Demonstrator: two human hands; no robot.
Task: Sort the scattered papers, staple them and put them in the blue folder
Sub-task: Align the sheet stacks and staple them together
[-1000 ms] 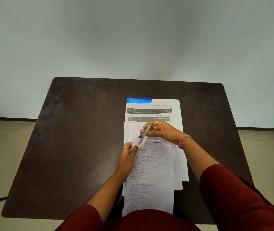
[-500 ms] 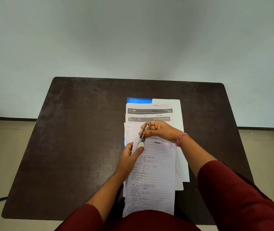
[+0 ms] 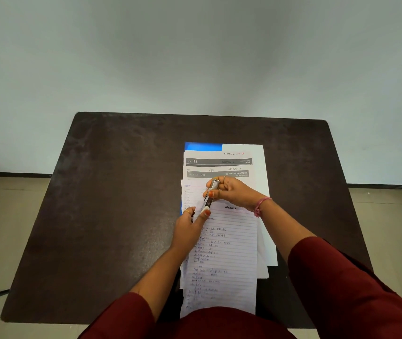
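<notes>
A stack of papers (image 3: 229, 250) lies in the middle of the dark table, its top sheet lined and handwritten. Printed sheets (image 3: 219, 165) with grey header bars fan out behind it. A blue folder (image 3: 202, 146) peeks out at the far edge under the stack. My right hand (image 3: 231, 192) grips a small silver stapler (image 3: 210, 195) over the top sheet's upper left corner. My left hand (image 3: 190, 226) pinches that corner of the lined sheet, thumb beside the stapler's white tip.
The dark brown table (image 3: 121, 204) extends bare to the left and right of the papers. A pale wall rises behind it, and beige floor shows on both sides. My dark red sleeves fill the bottom of the view.
The stapler has tilted more upright and shifted slightly toward the paper's corner. My left thumb has moved up to meet the stapler's tip.
</notes>
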